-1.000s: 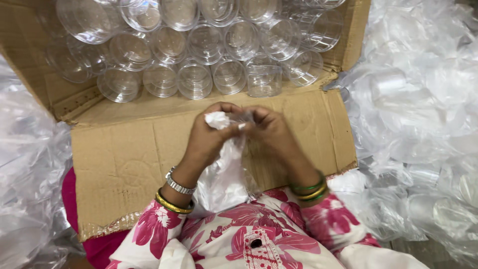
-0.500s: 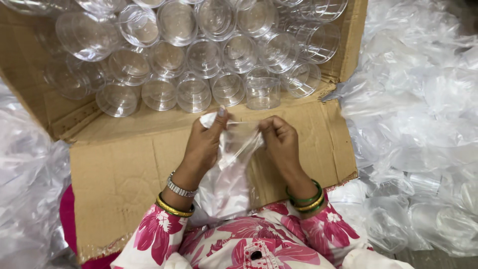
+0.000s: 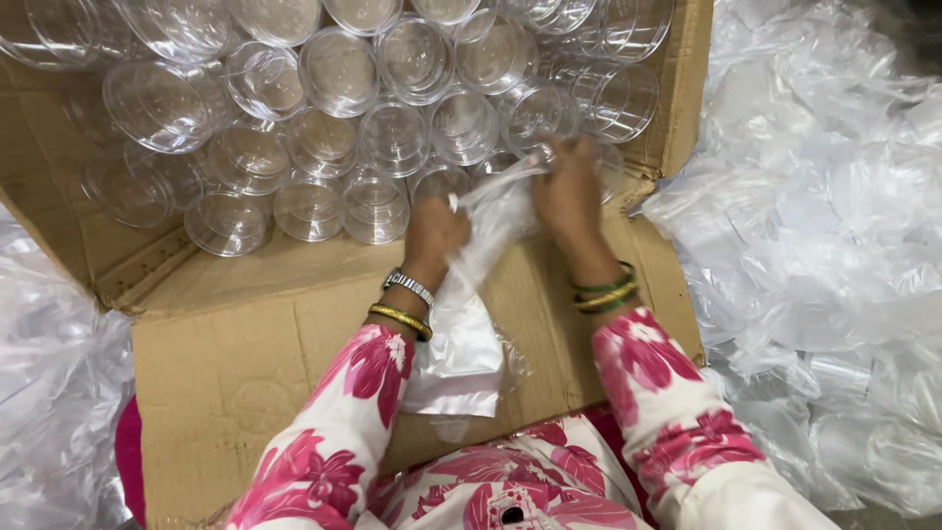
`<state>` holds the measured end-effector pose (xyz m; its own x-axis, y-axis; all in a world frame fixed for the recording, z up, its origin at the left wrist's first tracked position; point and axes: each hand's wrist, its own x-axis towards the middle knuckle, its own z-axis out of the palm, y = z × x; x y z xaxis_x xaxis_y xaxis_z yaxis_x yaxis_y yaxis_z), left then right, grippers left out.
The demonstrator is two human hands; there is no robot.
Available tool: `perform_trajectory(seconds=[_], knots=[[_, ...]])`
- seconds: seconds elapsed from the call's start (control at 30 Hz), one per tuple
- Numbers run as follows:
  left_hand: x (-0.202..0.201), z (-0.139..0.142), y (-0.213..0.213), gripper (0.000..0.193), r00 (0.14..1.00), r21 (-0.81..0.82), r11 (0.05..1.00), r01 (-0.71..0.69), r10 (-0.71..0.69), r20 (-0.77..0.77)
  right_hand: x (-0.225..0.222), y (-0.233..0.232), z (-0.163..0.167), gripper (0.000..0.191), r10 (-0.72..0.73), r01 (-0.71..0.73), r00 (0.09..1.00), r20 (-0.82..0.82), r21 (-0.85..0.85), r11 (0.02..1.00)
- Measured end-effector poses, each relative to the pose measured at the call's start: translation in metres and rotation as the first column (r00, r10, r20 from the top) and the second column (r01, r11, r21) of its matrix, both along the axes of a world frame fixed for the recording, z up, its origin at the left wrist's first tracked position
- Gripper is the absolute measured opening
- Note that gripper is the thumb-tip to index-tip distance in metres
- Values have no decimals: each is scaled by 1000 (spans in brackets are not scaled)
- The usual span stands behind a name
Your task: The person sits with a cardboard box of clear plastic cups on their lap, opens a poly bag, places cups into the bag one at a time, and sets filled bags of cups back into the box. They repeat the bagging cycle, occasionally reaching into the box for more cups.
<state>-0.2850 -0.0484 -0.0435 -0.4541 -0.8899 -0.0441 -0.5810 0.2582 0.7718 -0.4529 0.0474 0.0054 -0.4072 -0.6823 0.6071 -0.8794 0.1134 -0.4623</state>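
A thin, clear plastic bag, glossy and crinkled, is gripped between the left hand and the right hand. Clear, hard plastic cups, smooth and shiny with bright glints, are stacked in a cardboard box of matt brown, rough-faced board with frayed edges. Soft heaps of translucent plastic wrapping, creased and glossy, are seen at both sides. Polished metal bangles in gold and silver are worn above matt cloth sleeves printed with pink flowers.
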Motion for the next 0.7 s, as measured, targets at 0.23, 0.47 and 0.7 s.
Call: perform_trajectory(seconds=[0.23, 0.47, 0.7], knots=[[9, -49, -9, 43, 964, -137, 954, 266, -261, 50, 4, 14, -54, 16, 106, -116, 921, 374, 4, 993], [29, -31, 6, 22, 770, 344, 929, 140, 116, -627, 47, 42, -50, 31, 422, -68, 500, 756, -452, 890], [64, 14, 40, 16, 571, 393, 904, 170, 235, -787, 88, 55, -26, 34, 519, -176, -81, 851, -525, 833]])
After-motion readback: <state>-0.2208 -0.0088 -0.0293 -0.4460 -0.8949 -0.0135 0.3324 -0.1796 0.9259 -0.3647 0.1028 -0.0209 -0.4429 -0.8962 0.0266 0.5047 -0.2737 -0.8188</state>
